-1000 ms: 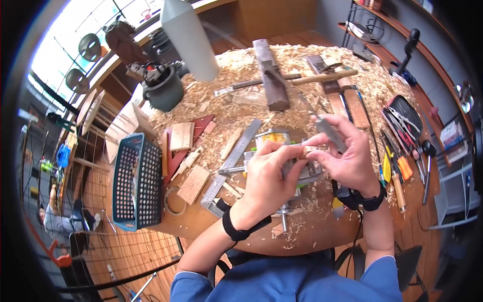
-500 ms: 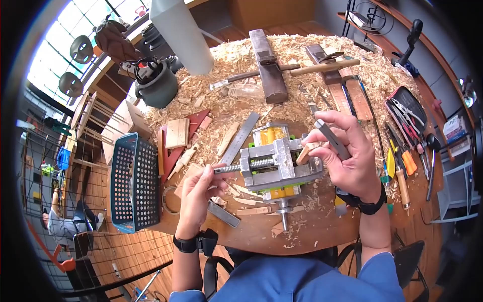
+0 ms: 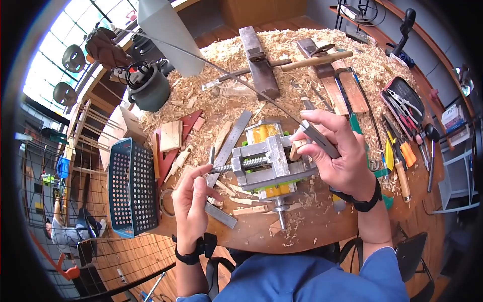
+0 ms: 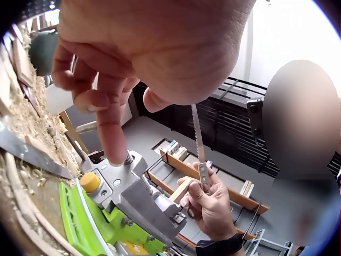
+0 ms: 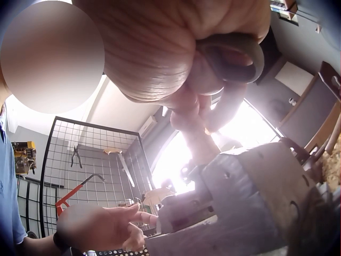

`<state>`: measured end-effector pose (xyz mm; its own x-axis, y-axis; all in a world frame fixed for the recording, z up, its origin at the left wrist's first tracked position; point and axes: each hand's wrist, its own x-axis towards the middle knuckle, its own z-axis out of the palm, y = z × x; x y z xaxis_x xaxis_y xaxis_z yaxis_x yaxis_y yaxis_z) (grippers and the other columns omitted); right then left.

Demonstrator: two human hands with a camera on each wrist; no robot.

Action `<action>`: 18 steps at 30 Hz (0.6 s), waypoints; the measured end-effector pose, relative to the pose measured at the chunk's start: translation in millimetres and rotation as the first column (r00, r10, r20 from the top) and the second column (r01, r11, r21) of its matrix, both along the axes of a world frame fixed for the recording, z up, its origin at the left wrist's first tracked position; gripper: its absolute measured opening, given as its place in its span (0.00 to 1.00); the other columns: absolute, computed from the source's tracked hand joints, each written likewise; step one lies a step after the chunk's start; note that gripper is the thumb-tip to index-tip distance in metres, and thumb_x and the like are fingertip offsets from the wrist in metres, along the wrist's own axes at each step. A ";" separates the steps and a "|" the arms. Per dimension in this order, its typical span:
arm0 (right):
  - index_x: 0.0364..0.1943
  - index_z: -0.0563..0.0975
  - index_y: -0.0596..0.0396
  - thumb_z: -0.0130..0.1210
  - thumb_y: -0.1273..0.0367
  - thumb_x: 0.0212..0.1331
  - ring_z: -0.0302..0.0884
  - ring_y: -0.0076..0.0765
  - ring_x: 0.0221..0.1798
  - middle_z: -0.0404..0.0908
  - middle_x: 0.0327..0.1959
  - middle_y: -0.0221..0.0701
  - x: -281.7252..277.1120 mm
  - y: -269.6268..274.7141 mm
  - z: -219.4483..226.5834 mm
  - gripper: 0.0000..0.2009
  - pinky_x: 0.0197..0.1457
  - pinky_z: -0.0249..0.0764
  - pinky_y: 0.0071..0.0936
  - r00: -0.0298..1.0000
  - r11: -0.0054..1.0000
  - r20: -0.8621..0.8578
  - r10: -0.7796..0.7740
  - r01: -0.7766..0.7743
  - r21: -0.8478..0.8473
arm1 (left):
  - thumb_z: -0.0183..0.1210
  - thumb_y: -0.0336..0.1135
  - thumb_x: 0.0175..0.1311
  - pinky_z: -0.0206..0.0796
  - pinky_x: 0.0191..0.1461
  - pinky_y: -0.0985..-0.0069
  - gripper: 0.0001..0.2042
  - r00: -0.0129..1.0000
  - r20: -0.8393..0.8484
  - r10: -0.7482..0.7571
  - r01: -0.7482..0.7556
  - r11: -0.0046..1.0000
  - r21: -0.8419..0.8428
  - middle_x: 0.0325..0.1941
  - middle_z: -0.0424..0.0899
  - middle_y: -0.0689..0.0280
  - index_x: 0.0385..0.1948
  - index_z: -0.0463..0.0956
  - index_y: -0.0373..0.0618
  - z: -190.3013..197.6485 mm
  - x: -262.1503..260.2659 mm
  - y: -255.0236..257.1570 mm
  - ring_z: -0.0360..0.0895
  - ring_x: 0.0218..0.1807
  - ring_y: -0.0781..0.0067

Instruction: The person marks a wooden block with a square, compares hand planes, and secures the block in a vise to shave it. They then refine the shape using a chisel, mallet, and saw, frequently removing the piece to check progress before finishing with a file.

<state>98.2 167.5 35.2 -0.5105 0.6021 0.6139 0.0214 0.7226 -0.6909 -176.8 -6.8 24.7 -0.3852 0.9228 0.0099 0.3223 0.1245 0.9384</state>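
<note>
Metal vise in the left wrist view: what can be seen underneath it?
A bright green part shows beneath the grey metal vise, along with a yellow part near the picture's lower edge. Whatever lies directly under these is covered.

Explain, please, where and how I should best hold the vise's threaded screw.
Probably by the threaded screw's outer end, coming from the left: it protrudes sideways from the vise, so the left hand can likely close round it.
</note>
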 end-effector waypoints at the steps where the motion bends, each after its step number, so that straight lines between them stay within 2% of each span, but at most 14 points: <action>1: 0.70 0.70 0.57 0.66 0.77 0.71 0.94 0.31 0.44 0.93 0.44 0.39 -0.2 -0.6 0.2 0.26 0.49 0.86 0.26 1.000 1.000 -0.005 0.000 0.000 -0.006 | 0.49 0.40 0.87 0.70 0.55 0.76 0.23 1.000 -0.002 0.001 -0.001 1.000 -0.002 0.36 0.91 0.61 0.67 0.77 0.29 -0.4 3.5 2.2 0.82 0.43 0.77; 3: 0.70 0.70 0.57 0.66 0.77 0.71 0.94 0.30 0.44 0.93 0.43 0.39 0.4 -0.7 0.2 0.26 0.49 0.86 0.25 1.000 1.000 0.000 -0.005 0.005 0.004 | 0.49 0.41 0.88 0.70 0.51 0.81 0.26 0.993 -0.112 0.027 -0.022 0.999 0.049 0.36 0.85 0.66 0.76 0.67 0.29 -2.4 5.1 8.8 0.81 0.42 0.79; 4: 0.70 0.71 0.56 0.66 0.77 0.71 0.94 0.30 0.44 0.94 0.43 0.39 0.2 -0.3 0.2 0.26 0.49 0.86 0.25 1.000 1.000 0.007 -0.010 0.010 0.022 | 0.42 0.49 0.90 0.65 0.45 0.82 0.30 0.999 -0.046 0.013 -0.009 0.997 0.076 0.47 0.94 0.59 0.81 0.60 0.35 -15.7 -0.5 10.9 0.77 0.40 0.83; 5: 0.70 0.71 0.56 0.66 0.77 0.71 0.94 0.30 0.44 0.94 0.43 0.39 -0.2 -0.7 1.1 0.26 0.49 0.86 0.25 1.000 1.000 -0.001 -0.003 0.003 0.023 | 0.41 0.51 0.90 0.65 0.46 0.82 0.31 0.999 0.047 0.012 -0.012 1.000 0.005 0.56 0.92 0.55 0.81 0.59 0.36 -17.1 -9.2 13.8 0.75 0.40 0.83; 7: 0.69 0.74 0.57 0.61 0.87 0.65 0.94 0.39 0.54 0.91 0.52 0.43 1.3 -2.4 3.2 0.28 0.56 0.91 0.32 1.000 0.999 -0.024 0.011 -0.012 -0.031 | 0.43 0.49 0.90 0.66 0.48 0.81 0.30 0.940 0.338 0.045 -0.064 0.997 0.046 0.62 0.90 0.53 0.81 0.59 0.35 -14.6 -9.1 19.5 0.73 0.39 0.82; 9: 0.69 0.75 0.57 0.61 0.88 0.64 0.94 0.40 0.54 0.91 0.53 0.43 1.2 -1.3 2.7 0.28 0.56 0.91 0.32 0.999 0.999 -0.037 0.017 -0.018 -0.033 | 0.41 0.50 0.90 0.66 0.49 0.81 0.29 0.917 0.397 0.020 -0.095 0.981 0.171 0.61 0.90 0.54 0.78 0.62 0.37 -14.8 -10.5 23.0 0.68 0.37 0.83; 10: 0.69 0.74 0.57 0.61 0.88 0.64 0.94 0.39 0.54 0.91 0.53 0.43 0.9 -1.1 3.4 0.28 0.57 0.92 0.32 0.999 0.999 -0.043 0.026 -0.027 -0.017 | 0.41 0.50 0.89 0.64 0.48 0.81 0.29 0.934 0.356 -0.023 -0.063 0.971 0.230 0.61 0.90 0.52 0.78 0.62 0.35 -12.5 -13.4 22.4 0.65 0.36 0.83; 11: 0.69 0.74 0.57 0.60 0.89 0.63 0.94 0.39 0.54 0.90 0.54 0.42 1.0 -1.4 3.8 0.29 0.57 0.92 0.32 0.998 0.999 -0.046 0.035 -0.035 -0.002 | 0.38 0.52 0.88 0.64 0.49 0.79 0.31 0.935 0.353 -0.024 -0.077 0.960 0.268 0.55 0.91 0.50 0.77 0.64 0.34 -10.7 -14.0 21.3 0.80 0.46 0.80; 13: 0.69 0.74 0.57 0.60 0.89 0.63 0.93 0.39 0.56 0.89 0.57 0.42 1.4 -0.8 2.6 0.30 0.57 0.93 0.32 0.998 0.999 -0.040 0.044 -0.044 -0.013 | 0.37 0.52 0.89 0.64 0.46 0.80 0.30 0.948 0.286 -0.139 0.051 0.954 0.295 0.49 0.92 0.53 0.75 0.68 0.33 -3.1 -22.7 11.5 0.82 0.42 0.80; 14: 0.70 0.73 0.57 0.60 0.89 0.63 0.93 0.39 0.56 0.89 0.59 0.42 1.5 0.0 1.4 0.30 0.57 0.93 0.33 0.998 0.999 -0.037 0.048 -0.049 -0.005 | 0.36 0.52 0.90 0.62 0.38 0.82 0.30 0.981 0.193 -0.032 -0.017 0.968 0.249 0.38 0.93 0.57 0.74 0.70 0.33 6.4 -10.3 12.3 0.77 0.30 0.83; 15: 0.70 0.73 0.57 0.60 0.89 0.63 0.93 0.40 0.56 0.89 0.59 0.42 1.8 0.6 0.6 0.30 0.57 0.93 0.33 0.998 0.999 -0.030 0.048 -0.048 0.000 | 0.36 0.52 0.90 0.62 0.38 0.82 0.30 0.979 0.200 -0.034 -0.016 0.969 0.247 0.38 0.93 0.57 0.74 0.70 0.33 8.2 -8.9 10.6 0.77 0.30 0.83; 17: 0.70 0.73 0.57 0.60 0.89 0.62 0.93 0.40 0.57 0.88 0.61 0.42 2.4 1.5 -0.8 0.31 0.57 0.93 0.33 0.999 0.999 -0.018 0.048 -0.048 0.009 | 0.38 0.50 0.90 0.57 0.32 0.84 0.29 0.999 -0.018 -0.032 0.032 0.999 0.016 0.30 0.92 0.61 0.74 0.71 0.33 8.9 -9.7 7.2 0.67 0.23 0.87; 18: 0.70 0.73 0.57 0.60 0.89 0.62 0.93 0.40 0.57 0.88 0.61 0.42 2.7 1.8 -1.4 0.31 0.57 0.93 0.33 0.999 0.999 -0.012 0.047 -0.047 0.001 | 0.46 0.45 0.89 0.52 0.28 0.85 0.26 0.997 0.074 -0.024 0.024 1.000 0.002 0.28 0.91 0.65 0.76 0.67 0.33 3.8 -7.6 8.5 0.64 0.21 0.92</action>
<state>100.9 169.3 33.8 -0.5308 0.5776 0.6202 -0.0204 0.7229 -0.6907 -184.4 1.7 28.5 -0.3627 0.9317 -0.0171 0.2551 0.1169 0.9598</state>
